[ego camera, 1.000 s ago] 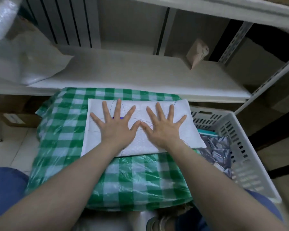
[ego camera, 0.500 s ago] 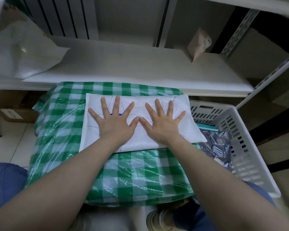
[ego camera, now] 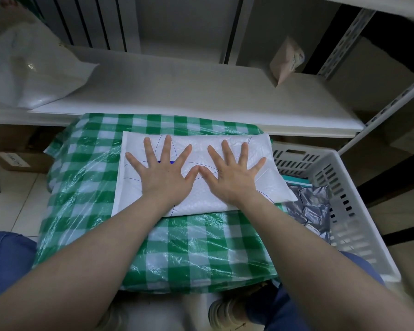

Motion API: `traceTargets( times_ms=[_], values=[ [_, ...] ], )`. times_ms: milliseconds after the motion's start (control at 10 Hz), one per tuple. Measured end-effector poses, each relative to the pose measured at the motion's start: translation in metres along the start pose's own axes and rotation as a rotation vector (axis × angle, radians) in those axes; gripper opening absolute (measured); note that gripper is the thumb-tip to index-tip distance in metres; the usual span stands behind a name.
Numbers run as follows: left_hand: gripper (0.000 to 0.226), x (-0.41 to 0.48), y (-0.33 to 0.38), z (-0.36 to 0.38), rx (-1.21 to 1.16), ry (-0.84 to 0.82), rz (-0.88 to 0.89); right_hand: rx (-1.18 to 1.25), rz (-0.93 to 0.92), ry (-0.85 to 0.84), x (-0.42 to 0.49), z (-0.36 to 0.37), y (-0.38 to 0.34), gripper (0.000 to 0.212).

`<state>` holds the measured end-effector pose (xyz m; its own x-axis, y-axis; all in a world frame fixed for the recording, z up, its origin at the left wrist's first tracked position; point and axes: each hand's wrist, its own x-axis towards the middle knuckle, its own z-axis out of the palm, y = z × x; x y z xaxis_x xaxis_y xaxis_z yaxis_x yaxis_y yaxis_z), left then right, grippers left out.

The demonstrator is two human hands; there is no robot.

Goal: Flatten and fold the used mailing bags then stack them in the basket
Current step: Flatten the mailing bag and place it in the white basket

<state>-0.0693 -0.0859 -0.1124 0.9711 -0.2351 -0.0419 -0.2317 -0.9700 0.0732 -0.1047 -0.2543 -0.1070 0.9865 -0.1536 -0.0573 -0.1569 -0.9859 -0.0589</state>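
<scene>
Progress appears to be at the flattening stage: the white mailing bag [ego camera: 201, 149] lies on the tabletop [ego camera: 189, 247], which is covered with green-and-white checked plastic, and its right corner reaches over the basket [ego camera: 359, 211]. The left hand [ego camera: 161, 173] and the right hand [ego camera: 232, 175] press flat on this bag, fingers spread wide and thumbs almost meeting, holding nothing. The bag looks puffy and unfolded, so folding and stacking are probably left to do. Inside the white slotted basket, just beside the tabletop on the right, lies a crumpled grey mailing bag [ego camera: 308, 209], so some work seems done. White plastic bags [ego camera: 34, 75] on the shelf [ego camera: 189, 91] may be waiting. The room looks like a storage corner: a metal rack, a brown paper packet [ego camera: 287, 60], a cardboard box [ego camera: 14, 161] below and a pale tiled floor [ego camera: 10, 201].
</scene>
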Motion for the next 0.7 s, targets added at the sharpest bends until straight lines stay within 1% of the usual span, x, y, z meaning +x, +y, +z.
traceTargets(
  times_ms=[700],
  values=[
    [0.067,0.0011,-0.0001,0.0064,0.015,0.027,0.002,-0.007,-0.002,-0.013,0.0011,0.0036,0.0001,0.077]
  ],
)
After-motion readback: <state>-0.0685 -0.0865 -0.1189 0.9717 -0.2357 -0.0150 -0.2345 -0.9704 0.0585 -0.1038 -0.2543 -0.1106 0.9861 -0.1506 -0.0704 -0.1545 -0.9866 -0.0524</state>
